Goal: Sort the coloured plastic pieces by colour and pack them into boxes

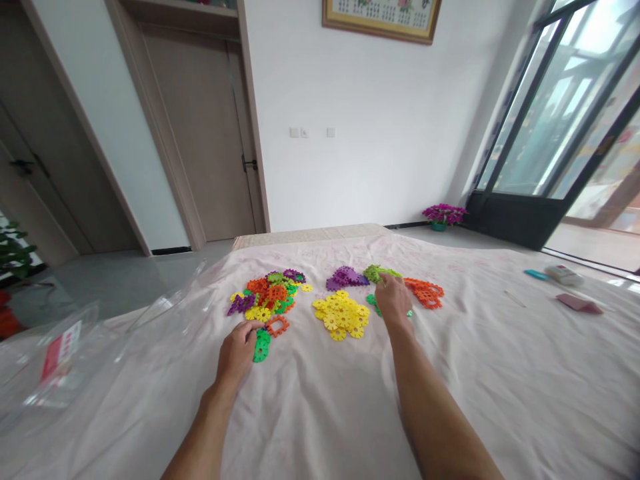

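Observation:
My left hand [237, 355] rests on the cloth with its fingers curled together beside green notched plastic discs [261, 348] and an orange square frame piece [278, 325]. What its fingertips hold, if anything, is hidden. Just beyond lies a mixed heap of coloured interlocking pieces [270, 291]. My right hand [394, 297] reaches over green discs [371, 300] to a light green pile [379, 270], fingers closed at the pile; their grip is hidden. Between the hands is a pile of yellow flower-shaped discs [341, 315]. Purple pieces [344, 277] lie behind it, and orange pieces [425, 293] lie right of my right hand.
A pale cloth [320, 413] covers the surface. On the left lies a clear plastic bag [107, 353] with a red label. Far right are a white packet [565, 275], a blue item [536, 274] and a pink folded piece [580, 304].

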Tool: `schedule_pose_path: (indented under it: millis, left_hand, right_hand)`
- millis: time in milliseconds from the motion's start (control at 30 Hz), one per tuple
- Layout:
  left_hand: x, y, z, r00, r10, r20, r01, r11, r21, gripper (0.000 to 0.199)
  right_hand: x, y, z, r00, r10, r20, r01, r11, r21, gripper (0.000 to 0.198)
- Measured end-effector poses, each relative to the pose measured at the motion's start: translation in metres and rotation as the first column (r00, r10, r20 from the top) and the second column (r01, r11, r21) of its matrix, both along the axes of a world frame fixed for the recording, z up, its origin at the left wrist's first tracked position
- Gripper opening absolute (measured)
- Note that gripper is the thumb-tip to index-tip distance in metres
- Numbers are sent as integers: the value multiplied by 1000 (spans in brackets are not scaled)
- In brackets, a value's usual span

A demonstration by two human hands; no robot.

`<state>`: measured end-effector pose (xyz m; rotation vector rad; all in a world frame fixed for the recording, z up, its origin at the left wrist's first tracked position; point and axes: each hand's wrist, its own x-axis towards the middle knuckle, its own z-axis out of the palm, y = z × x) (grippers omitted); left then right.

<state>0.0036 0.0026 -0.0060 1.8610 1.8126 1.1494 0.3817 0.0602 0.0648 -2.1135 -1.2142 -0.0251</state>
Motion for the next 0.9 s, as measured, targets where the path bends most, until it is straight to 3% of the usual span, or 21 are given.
schedule_pose_path:
  millis: [67,133,300,400,467,733,900]
  left_hand:
    - [-1,1,-1,999,16,31,-16,1000,-4,33]
    - [-3,1,-2,997,36,65,-35,999,-11,34]
    - [-4,1,-3,993,52,107,-50,999,-19,33]
    - [-3,2,-3,992,43,119,-41,999,-16,31]
    - [-3,2,-3,992,51,114,-49,999,-17,30]
    - [-1,0,1,996,45,81,-44,999,-10,28]
    - [-1,1,0,996,33,78,-32,999,-16,29]
  right_hand:
    - [-23,1,3,987,161,18,-162,986,51,36]
    - [-54,-1,3,924,377,63,-381,921,79,31]
    - [-131,-24,-10,632,763,140,-765,642,-45,27]
    - [-156,-40,-21,457,869,189,-867,483,-122,27]
    - [-165,-47,-27,392,893,222,-887,431,-167,25]
    - [-174,-48,-29,439,871,221,-818,489,-301,20]
    - [-165,-44,-27,519,828,210,-819,553,-154,19]
